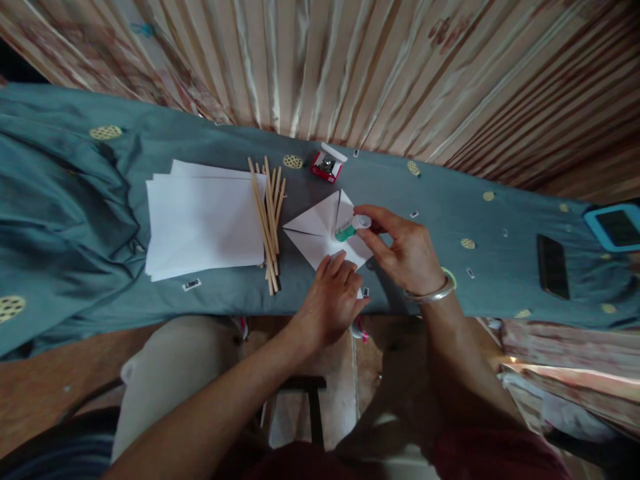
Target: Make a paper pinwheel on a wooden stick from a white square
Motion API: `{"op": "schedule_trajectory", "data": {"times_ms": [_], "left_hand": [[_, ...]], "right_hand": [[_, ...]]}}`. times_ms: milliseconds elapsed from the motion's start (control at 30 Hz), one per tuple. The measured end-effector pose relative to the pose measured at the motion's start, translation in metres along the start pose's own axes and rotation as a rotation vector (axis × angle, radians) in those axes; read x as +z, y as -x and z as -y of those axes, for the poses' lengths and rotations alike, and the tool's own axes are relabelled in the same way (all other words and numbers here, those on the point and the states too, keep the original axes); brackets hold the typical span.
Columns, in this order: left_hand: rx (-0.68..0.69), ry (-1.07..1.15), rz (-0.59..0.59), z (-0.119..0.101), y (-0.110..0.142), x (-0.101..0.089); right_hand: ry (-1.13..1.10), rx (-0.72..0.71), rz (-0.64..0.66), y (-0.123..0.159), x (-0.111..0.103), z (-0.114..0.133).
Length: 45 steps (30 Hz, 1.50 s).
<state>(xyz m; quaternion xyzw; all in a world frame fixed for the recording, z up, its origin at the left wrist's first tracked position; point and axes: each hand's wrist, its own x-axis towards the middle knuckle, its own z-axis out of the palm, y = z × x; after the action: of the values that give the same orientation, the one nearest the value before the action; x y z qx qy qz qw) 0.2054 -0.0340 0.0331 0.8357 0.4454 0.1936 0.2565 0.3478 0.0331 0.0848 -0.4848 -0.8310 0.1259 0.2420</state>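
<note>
A sheet of white paper, its corners folded in toward the middle with slits between the flaps, lies on the cloth in front of me. My left hand is bent over its near corner, fingers on the paper and thumb out to the right; part of that corner is hidden. Between the thumb and fingers of my right hand is a green and white glue stick, gripped by its white end. It is tilted, its green end low over the paper's centre; contact cannot be made out.
Left of the folded paper are thin wooden sticks, partly over a stack of white sheets. An open red and white box with small metal pieces stands behind. A dark phone and a blue-framed device lie far right on the cloth.
</note>
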Motion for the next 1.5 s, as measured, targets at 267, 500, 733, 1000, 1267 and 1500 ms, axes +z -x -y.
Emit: {"op": "schedule_trajectory", "data": {"times_ms": [267,500,733,1000,1267,1500], "left_hand": [[0.011,-0.013,-0.012,0.001,0.000,0.002],[0.015,-0.021,-0.026,0.002,0.001,0.005],[0.020,-0.032,-0.041,0.003,0.001,0.008],[0.020,-0.019,-0.045,0.003,0.001,0.007],[0.022,-0.024,-0.050,0.003,0.001,0.009],[0.027,-0.028,-0.060,0.004,0.001,0.010]], "right_hand": [[0.072,-0.058,-0.019,-0.002,0.003,-0.002],[0.181,-0.093,-0.048,-0.001,0.005,0.002],[0.314,-0.056,-0.054,0.000,0.008,0.006],[0.281,-0.109,-0.037,0.001,0.006,0.004],[0.215,-0.200,0.018,-0.001,0.000,0.007],[0.140,-0.202,0.017,0.001,0.001,0.008]]}}
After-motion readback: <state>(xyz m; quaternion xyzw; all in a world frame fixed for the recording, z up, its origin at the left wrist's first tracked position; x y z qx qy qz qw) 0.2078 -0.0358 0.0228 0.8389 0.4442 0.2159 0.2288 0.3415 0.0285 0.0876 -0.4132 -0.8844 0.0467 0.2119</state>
